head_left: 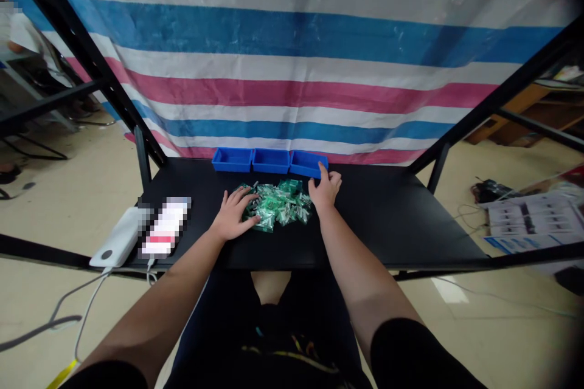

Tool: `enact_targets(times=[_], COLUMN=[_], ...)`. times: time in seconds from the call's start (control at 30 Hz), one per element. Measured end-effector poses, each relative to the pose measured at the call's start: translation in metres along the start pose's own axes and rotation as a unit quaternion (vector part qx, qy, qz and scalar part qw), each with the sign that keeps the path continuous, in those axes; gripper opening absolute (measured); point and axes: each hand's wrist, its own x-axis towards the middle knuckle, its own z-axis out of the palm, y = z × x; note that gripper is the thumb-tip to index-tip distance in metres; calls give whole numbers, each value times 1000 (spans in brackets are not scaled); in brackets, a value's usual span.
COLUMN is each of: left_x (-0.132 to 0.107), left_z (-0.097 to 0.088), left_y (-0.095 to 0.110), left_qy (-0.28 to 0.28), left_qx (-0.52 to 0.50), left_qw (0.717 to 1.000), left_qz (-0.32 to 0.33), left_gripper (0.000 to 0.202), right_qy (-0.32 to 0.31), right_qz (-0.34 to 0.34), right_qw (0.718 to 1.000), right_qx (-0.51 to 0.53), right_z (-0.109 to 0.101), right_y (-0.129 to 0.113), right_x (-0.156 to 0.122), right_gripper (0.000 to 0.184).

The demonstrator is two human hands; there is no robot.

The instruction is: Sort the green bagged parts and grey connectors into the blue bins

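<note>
A loose pile of small clear-and-green plastic packets point(280, 202) lies on the black tabletop point(374, 219) in front of me. My left hand point(233, 215) rests at the left edge of the pile, its fingers spread over the nearest packets. On the other side is my right hand point(325, 189), with thumb and index finger apart. Its index fingertip overlaps the front right corner of the right blue tray point(308, 164); I cannot tell how firmly it touches. That tray sits slightly askew beside the middle blue tray point(271, 161) and the left blue tray point(232, 160).
A lit phone point(166, 228) and a white power bank point(121, 237) with cables lie at the table's left end. A striped tarp point(292, 73) hangs behind the trays. Black frame posts point(440, 167) flank the table. Another person's sleeve point(27, 33) shows at far left.
</note>
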Motion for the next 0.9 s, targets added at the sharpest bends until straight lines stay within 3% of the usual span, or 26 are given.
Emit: enact_targets(times=[0.17, 0.33, 0.47, 0.67, 0.8, 0.9], left_x=[1, 3, 3, -8, -12, -7], left_z=[-1, -1, 0, -8, -10, -5], left_y=[-1, -2, -4, 0, 1, -4], left_qy=[3, 10, 26, 114, 137, 152], left_qx=[-16, -35, -40, -21, -9, -14], left_qw=[1000, 999, 999, 993, 991, 988], left_qz=[-15, -18, -16, 30, -3, -35], left_gripper=[60, 59, 57, 35, 27, 36], right_qy=[-60, -76, -55, -7, -47, -70], right_qz=[34, 20, 18, 48, 48, 42], right_qw=[997, 997, 998, 995, 984, 972], right_qx=[-20, 10, 27, 85, 167, 218], right_z=[13, 14, 14, 11, 10, 5], right_y=[5, 10, 13, 19, 20, 20], right_x=[14, 12, 12, 14, 14, 6], right_gripper=[55, 63, 62, 35, 22, 24])
